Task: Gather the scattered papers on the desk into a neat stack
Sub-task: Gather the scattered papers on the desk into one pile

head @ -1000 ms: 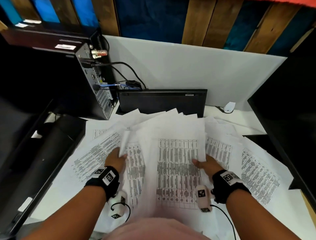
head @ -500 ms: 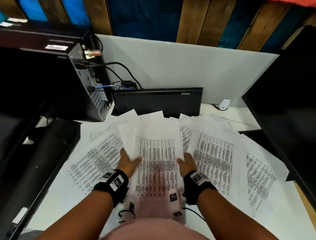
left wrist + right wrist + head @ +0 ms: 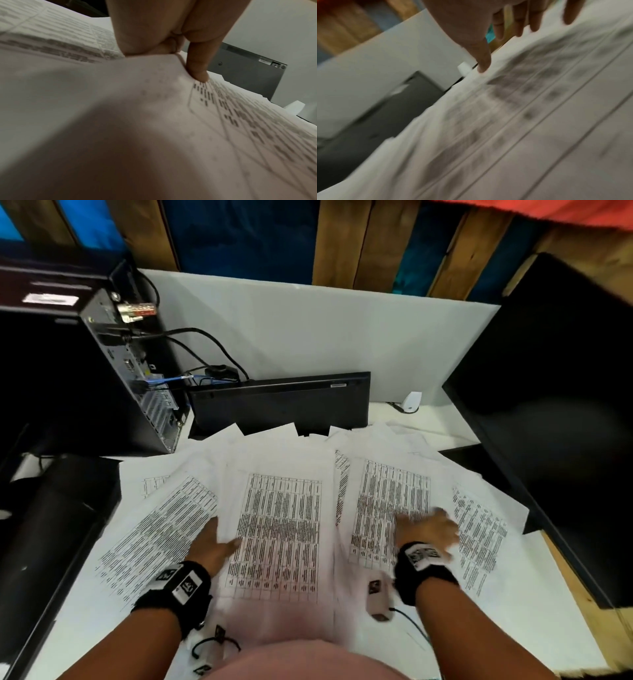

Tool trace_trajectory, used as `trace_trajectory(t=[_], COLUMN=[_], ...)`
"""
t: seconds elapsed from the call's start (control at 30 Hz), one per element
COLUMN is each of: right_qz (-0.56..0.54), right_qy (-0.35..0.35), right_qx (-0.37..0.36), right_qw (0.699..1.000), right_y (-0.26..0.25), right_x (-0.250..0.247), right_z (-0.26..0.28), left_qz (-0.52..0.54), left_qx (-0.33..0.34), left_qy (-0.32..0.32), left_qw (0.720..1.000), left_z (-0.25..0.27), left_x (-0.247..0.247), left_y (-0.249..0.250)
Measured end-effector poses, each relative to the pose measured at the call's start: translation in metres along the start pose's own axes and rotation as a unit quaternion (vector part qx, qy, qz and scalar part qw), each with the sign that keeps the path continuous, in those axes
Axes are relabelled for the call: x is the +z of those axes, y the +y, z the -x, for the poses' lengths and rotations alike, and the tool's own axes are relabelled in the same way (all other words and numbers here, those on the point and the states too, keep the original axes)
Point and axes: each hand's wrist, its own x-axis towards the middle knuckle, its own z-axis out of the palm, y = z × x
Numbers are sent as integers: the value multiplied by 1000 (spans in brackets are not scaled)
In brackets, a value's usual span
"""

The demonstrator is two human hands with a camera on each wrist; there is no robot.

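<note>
Printed white sheets lie fanned across the white desk. A middle sheaf lies in front of me. My left hand pinches its left edge, thumb on top and fingers beneath; the left wrist view shows that hand with its thumb pressed on the sheaf. My right hand is blurred, fingers spread, above a table-printed sheet right of the sheaf. In the right wrist view the right hand hovers with straight fingers over that sheet. More sheets lie at the left and far right.
A black computer tower with cables stands at the back left. A flat black device leans at the back centre, a small white object beside it. A black monitor borders the right, a black unit the left.
My right hand has let go of the middle sheaf's right edge and swung right over the neighbouring sheet. The left hand keeps its pinch on the sheaf's left edge.
</note>
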Motion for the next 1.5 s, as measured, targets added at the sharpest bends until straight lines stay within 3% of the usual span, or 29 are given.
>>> trace_trajectory(t=[0.07,0.13,0.23,0.3,0.4,0.5,0.63,0.73,0.8,0.97,1.07,1.2,1.3,1.33,1.4,1.5], right_qz=[61,51,-111,-103,-75,-59,-189,-330,-386,-264,-72,-12,-31,-41,-96,-63], right_qy=[-6,-50,-138,-166,-74,87,264,274,242,57,-94,-266,-353,-355,-290,-95], right_qx=[74,90,72,21,-99,-199,-323,-392,-411,-353,-300,-219,-195,-193,-160,-35], right_qw=[995,993,981,980,990,974,889,814,789,896,946,939,915,914,939,993], right_y=[23,37,39,31,10,-18,-49,-65,-74,-88,-78,-58,-53,-52,-52,-46], right_x=[-19,-26,-21,-18,-27,-67,-134,-169,-181,-114,-42,24,42,43,39,21], right_z=[-22,-35,-40,-33,-15,11,50,71,82,64,61,86,98,96,81,40], left_qz=[8,11,18,12,1,-21,-19,-18,-35,-38,38,98,25,-15,-41,-39], left_qx=[7,5,4,6,7,4,1,-4,-2,-4,-17,-31,5,14,6,-7], left_qy=[-11,-21,-27,-24,-17,-14,-18,-17,-14,-15,-33,-37,-15,-14,-18,-19], left_qw=[1000,1000,999,1000,1000,1000,1000,1000,999,999,999,994,1000,1000,999,999], left_z=[-1,-2,-1,1,3,2,1,3,4,6,6,3,6,7,9,5], left_x=[-3,-2,1,2,3,2,1,3,3,2,0,0,2,3,1,-1], left_y=[-1,-1,-1,0,3,3,0,1,3,7,4,1,5,5,6,3])
